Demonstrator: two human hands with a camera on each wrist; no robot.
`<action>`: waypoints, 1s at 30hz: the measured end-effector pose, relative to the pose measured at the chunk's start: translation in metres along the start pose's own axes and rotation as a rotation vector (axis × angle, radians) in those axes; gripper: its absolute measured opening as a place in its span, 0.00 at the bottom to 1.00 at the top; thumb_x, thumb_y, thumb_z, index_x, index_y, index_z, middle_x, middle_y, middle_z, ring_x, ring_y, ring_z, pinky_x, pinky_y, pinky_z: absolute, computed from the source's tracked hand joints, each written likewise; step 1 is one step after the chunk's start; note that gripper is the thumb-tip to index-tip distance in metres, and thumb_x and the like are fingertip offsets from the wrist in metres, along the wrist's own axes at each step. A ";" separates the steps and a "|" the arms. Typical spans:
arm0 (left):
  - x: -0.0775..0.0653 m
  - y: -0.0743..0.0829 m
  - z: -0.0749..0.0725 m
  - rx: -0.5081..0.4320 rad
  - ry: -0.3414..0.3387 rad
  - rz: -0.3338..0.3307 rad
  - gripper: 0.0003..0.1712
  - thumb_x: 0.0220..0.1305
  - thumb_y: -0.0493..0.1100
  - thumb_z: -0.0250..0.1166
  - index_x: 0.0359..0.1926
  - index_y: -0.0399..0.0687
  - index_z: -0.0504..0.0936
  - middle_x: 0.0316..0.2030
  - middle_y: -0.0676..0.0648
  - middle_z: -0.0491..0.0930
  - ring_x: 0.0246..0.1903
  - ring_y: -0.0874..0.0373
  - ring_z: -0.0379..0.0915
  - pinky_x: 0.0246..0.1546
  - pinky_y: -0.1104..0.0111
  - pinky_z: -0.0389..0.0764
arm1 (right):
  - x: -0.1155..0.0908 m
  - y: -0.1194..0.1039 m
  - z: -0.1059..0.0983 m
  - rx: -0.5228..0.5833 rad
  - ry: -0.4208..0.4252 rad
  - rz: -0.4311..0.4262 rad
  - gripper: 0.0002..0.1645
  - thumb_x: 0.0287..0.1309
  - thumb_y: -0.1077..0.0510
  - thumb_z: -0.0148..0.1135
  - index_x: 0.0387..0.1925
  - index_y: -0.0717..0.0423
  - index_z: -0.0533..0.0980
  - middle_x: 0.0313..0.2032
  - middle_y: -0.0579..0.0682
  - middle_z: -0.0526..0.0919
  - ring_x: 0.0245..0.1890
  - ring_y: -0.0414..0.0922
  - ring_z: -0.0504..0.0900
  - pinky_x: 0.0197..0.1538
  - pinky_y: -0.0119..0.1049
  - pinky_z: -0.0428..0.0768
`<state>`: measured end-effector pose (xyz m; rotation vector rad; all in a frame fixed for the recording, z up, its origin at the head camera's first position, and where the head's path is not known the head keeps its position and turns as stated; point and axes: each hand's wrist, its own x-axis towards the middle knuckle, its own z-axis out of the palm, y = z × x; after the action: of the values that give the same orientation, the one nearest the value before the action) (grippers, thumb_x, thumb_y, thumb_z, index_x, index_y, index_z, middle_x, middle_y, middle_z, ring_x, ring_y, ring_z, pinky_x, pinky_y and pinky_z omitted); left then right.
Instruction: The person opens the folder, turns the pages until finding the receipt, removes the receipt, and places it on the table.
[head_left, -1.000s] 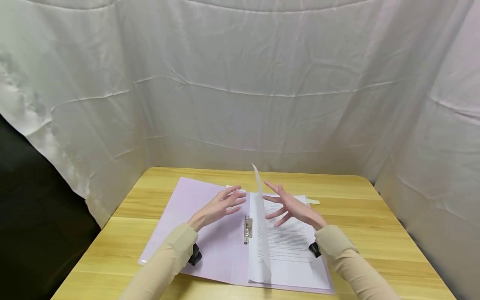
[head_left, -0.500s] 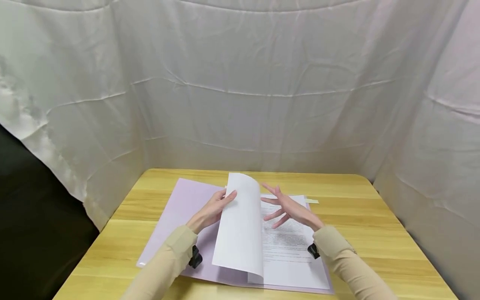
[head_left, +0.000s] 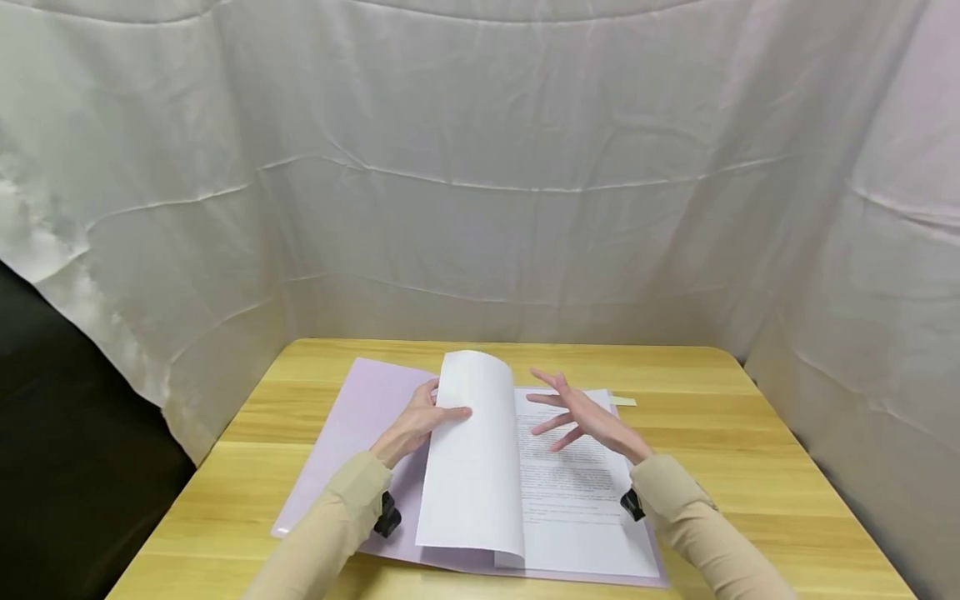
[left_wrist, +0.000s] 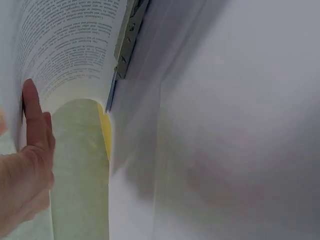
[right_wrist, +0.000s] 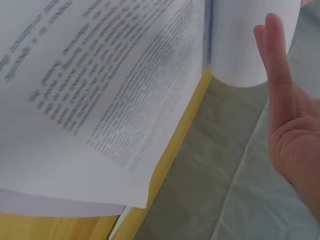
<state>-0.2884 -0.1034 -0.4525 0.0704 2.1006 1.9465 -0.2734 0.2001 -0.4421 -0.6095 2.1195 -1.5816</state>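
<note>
Left hand (head_left: 415, 423) pinches curled page (head_left: 474, 475) left of printed sheet (head_left: 573, 500); right hand (head_left: 583, 417), fingers splayed, empty, above that sheet (turn loosely, no creasing).

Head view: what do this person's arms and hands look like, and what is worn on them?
The left sleeve and right sleeve are plain beige and long, with wide cuffs. The left hand and right hand are ungloved. A small black device shows at each cuff's inner side; no cables are visible.
</note>
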 end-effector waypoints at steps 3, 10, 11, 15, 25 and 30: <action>-0.002 -0.002 -0.005 0.063 0.069 -0.036 0.43 0.53 0.34 0.76 0.67 0.34 0.65 0.56 0.31 0.78 0.40 0.48 0.85 0.41 0.56 0.89 | 0.000 0.003 -0.001 -0.043 0.032 0.022 0.35 0.80 0.37 0.23 0.80 0.40 0.47 0.74 0.67 0.63 0.59 0.68 0.80 0.52 0.57 0.86; -0.002 -0.007 -0.017 0.205 0.158 -0.043 0.46 0.51 0.38 0.77 0.67 0.31 0.63 0.58 0.30 0.75 0.48 0.41 0.82 0.48 0.52 0.87 | -0.005 0.019 -0.011 -0.294 0.162 0.016 0.35 0.77 0.46 0.47 0.76 0.57 0.57 0.67 0.69 0.72 0.57 0.63 0.82 0.61 0.55 0.81; -0.002 -0.007 -0.019 0.232 0.164 -0.043 0.47 0.51 0.39 0.77 0.67 0.30 0.63 0.59 0.29 0.74 0.50 0.40 0.80 0.51 0.51 0.86 | -0.006 0.021 -0.012 -0.323 0.178 0.009 0.34 0.76 0.48 0.50 0.75 0.58 0.59 0.66 0.69 0.73 0.58 0.63 0.82 0.62 0.56 0.80; -0.003 -0.011 -0.027 0.344 0.184 -0.040 0.48 0.53 0.41 0.77 0.69 0.30 0.61 0.61 0.29 0.73 0.58 0.37 0.75 0.62 0.46 0.77 | -0.009 0.033 -0.019 -0.410 0.206 -0.035 0.34 0.74 0.52 0.55 0.72 0.65 0.62 0.64 0.71 0.74 0.61 0.65 0.79 0.65 0.60 0.76; -0.002 -0.020 -0.039 0.665 0.181 0.008 0.52 0.51 0.41 0.79 0.69 0.25 0.59 0.63 0.24 0.71 0.63 0.30 0.70 0.66 0.43 0.73 | -0.021 0.049 -0.035 -0.530 0.294 -0.016 0.36 0.69 0.53 0.60 0.70 0.69 0.64 0.65 0.71 0.73 0.67 0.71 0.70 0.68 0.68 0.68; -0.002 -0.024 -0.043 0.803 0.185 0.020 0.58 0.49 0.42 0.81 0.71 0.22 0.55 0.61 0.22 0.73 0.60 0.29 0.72 0.63 0.43 0.75 | -0.019 0.058 -0.041 -0.581 0.291 0.017 0.39 0.66 0.52 0.65 0.70 0.69 0.64 0.68 0.69 0.70 0.70 0.69 0.66 0.71 0.67 0.64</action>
<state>-0.2929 -0.1481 -0.4729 0.0685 2.8718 1.0288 -0.2864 0.2576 -0.4855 -0.5563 2.8224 -1.0811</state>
